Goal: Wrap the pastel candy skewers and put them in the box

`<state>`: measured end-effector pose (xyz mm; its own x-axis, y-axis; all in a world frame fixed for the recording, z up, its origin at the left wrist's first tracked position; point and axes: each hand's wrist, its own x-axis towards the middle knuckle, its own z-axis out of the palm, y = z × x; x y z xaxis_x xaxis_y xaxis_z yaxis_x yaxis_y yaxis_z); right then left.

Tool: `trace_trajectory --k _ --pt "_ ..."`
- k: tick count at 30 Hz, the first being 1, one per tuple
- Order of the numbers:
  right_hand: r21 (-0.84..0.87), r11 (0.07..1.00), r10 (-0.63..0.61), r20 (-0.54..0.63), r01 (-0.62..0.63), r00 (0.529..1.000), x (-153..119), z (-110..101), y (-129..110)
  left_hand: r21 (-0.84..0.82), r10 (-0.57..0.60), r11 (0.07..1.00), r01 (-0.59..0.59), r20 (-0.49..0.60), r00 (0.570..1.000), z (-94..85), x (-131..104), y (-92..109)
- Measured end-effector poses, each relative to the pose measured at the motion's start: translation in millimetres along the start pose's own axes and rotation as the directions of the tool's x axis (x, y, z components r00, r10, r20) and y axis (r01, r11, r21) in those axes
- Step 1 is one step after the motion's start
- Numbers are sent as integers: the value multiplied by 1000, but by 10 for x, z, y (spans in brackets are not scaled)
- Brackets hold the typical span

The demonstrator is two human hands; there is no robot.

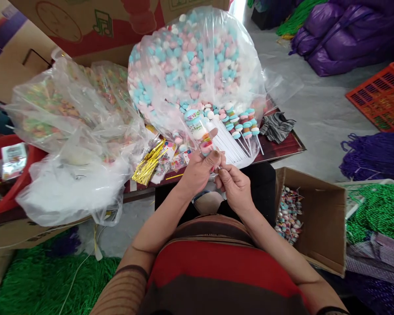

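A marshmallow skewer in a printed clear wrapper [196, 127] points away from me above the table, blue, white and pink inside. My left hand [198, 168] is closed around its lower end. Close beside it, my right hand [234, 186] pinches at the gathered neck and stick; any tie there is too small to make out. Just beyond my hands lie white sticks [228, 144] and several unwrapped marshmallow skewers [241, 122]. To the left of my left hand are gold twist ties [148, 162] and printed wrappers [174, 158].
A big clear bag of marshmallows [197, 57] fills the table's back, with bags of orange-green candy [55, 100] to its left. A red basin [36, 157] stands far left. At right, an open cardboard box [321, 218] holds wrapped skewers [288, 214]. A striped cloth [278, 127] lies near the table's corner.
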<state>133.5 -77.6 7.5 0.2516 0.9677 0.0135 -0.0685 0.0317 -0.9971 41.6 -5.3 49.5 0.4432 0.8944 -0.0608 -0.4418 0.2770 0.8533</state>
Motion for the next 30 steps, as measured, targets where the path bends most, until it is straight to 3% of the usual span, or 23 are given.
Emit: trace_trajectory --k 4,8,9,11,12,13,16,17,18,19,20,22,23,24,25,27,29,30 --pt "64 997 36 19 -38 999 -10 51 27 23 -53 998 54 -25 998 -73 -60 -134" --pt "-65 996 81 249 -66 965 125 -240 -50 11 -36 999 36 -26 999 -170 -55 -83" --pt "-100 994 72 258 -48 963 181 -353 -91 1 -48 999 48 -15 999 -179 -61 -53" --pt "-82 997 3 122 7 992 291 -551 -190 -36 -136 990 139 82 987 -165 -98 -15" --pt "-30 999 -30 66 32 997 337 -612 -243 -65 -209 972 224 178 962 -139 -131 -15" --pt "44 998 -42 57 40 998 373 -640 -294 -95 -288 940 329 302 909 -101 -173 -33" --pt "272 958 14 287 -96 958 410 -543 -413 -138 -391 790 597 638 664 41 -307 -154" --pt "318 936 29 351 -148 936 403 -476 -436 -134 -388 762 634 689 612 77 -337 -199" --pt "350 920 37 374 -178 927 391 -405 -448 -117 -390 758 642 708 589 98 -353 -237" --pt "376 909 38 353 -179 935 377 -338 -449 -85 -399 783 616 691 603 101 -353 -265" --pt "395 905 36 295 -156 955 364 -277 -442 -27 -412 833 552 635 653 88 -337 -280" --pt "394 917 25 114 -69 993 346 -179 -408 204 -390 920 333 416 822 22 -274 -281" --pt "373 928 6 11 -10 1000 339 -145 -388 360 -320 909 210 280 905 -18 -237 -274" --pt "343 937 -30 -91 60 995 333 -123 -371 506 -220 855 109 165 962 -56 -203 -267" --pt "308 943 -76 -176 128 982 325 -116 -362 613 -116 789 38 88 989 -87 -178 -261" --pt "245 947 -148 -236 206 960 302 -159 -379 670 -11 741 -38 69 998 -122 -164 -259" --pt "249 954 -147 -103 169 984 278 -272 -441 532 -100 846 -29 213 972 -124 -197 -265" --pt "267 956 -135 21 124 991 270 -343 -480 413 -181 910 31 329 927 -117 -224 -268"
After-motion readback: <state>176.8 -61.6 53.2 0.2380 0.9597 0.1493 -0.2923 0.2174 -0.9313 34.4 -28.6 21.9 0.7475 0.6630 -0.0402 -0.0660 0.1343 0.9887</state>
